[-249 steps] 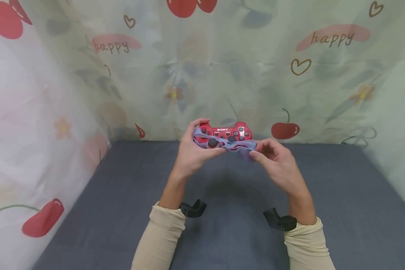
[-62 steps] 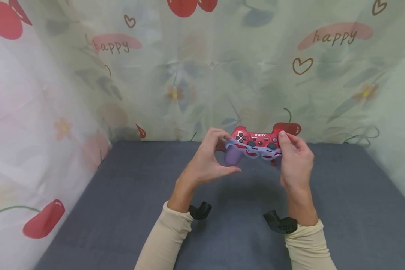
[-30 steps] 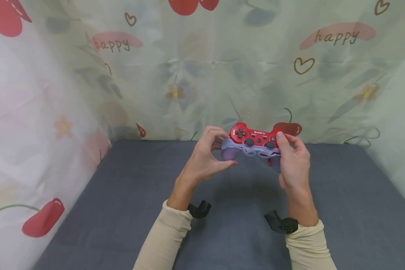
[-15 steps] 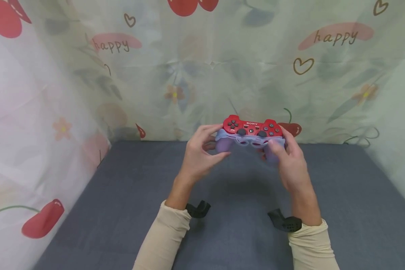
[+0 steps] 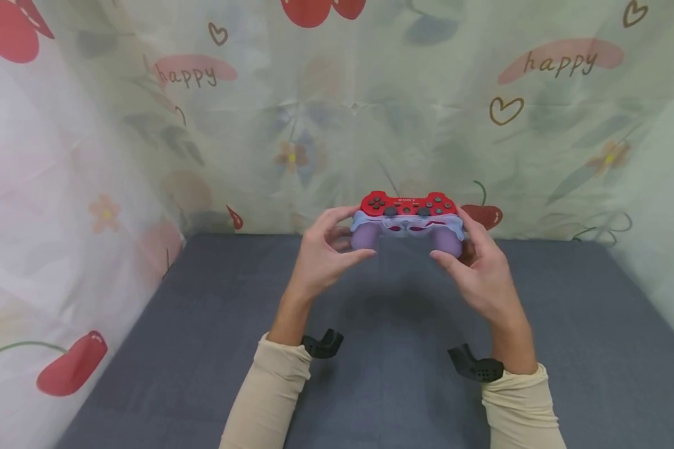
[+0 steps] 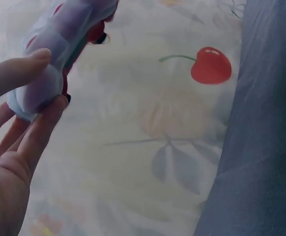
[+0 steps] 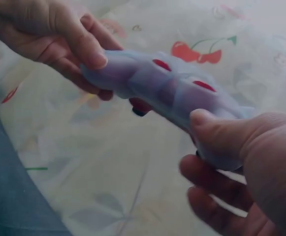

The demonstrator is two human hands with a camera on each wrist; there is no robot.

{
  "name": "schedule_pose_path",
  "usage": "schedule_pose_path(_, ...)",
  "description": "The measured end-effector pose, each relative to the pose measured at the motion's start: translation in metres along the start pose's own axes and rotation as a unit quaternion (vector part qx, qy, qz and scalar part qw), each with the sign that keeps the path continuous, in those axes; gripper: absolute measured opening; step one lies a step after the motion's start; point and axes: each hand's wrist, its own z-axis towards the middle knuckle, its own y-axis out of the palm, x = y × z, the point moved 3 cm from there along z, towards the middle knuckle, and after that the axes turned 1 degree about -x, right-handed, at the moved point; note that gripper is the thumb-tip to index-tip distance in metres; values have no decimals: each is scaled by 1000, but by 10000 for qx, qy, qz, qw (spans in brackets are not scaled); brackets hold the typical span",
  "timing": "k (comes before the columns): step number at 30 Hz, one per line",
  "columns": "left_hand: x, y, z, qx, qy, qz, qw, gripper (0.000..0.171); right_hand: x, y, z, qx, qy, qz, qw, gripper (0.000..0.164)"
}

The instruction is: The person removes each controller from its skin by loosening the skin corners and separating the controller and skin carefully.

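Up over the table, both hands hold a red Sony game controller (image 5: 407, 204) level. A translucent bluish-purple silicone cover (image 5: 365, 236) wraps its two handles and near side, while the red face with buttons and sticks shows bare. My left hand (image 5: 320, 252) grips the left handle, thumb beneath it and fingers at the outer side. On the right handle, my right hand (image 5: 485, 265) does the same. The right wrist view shows the cover's (image 7: 150, 81) back, with two red openings in it. Seen from the left wrist, the left thumb presses the cover (image 6: 71, 22).
A dark grey cloth table (image 5: 390, 386) lies below the hands. Behind it hangs a pale curtain (image 5: 348, 137) printed with cherries, hearts and flowers. Black wrist mounts (image 5: 322, 344) stick out from both beige sleeves.
The cover, earlier stretched across the controller's face with the right hand pinching its edge, now wraps both handles. Lately the controller moved left and levelled, and the right thumb slid from face to handle.
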Motion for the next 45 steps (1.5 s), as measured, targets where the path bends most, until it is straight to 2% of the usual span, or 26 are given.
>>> schedule_pose_path(4, -6, 0, 1, -157, -282, -223, 9992, 73, 5, 1, 0, 351, 82, -89, 9993, 80)
schedule_pose_path(9, -14, -1, 0, -15, -338, -50, 9994, 69, 17, 4, 0, 413, 314, 235, 9984, 74)
schedule_pose_path(15, -27, -5, -4, 99, -634, 82, 9979, 61, 31, 8, -3, 316, 515, 880, 9943, 69)
schedule_pose_path(20, -33, -9, -6, -124, -934, 151, 9954, 56, 38, 6, -3, 72, 510, 1228, 9911, 63)
schedule_pose_path(28, -34, -10, -7, -544, -1192, 189, 9912, 54, 40, -5, -5, -302, 606, 763, 9948, 58)
schedule_pose_path(33, -38, -12, -7, -659, -1286, 268, 9891, 53, 44, -4, -6, -436, 717, 441, 9955, 54)
schedule_pose_path(41, -45, -16, -10, -708, -1321, 636, 9867, 50, 52, 5, -5, -765, 943, 412, 9917, 51)
schedule_pose_path(45, -58, -15, -9, -812, -1482, 646, 9835, 50, 57, 8, -6, -802, 1132, 259, 9900, 50)
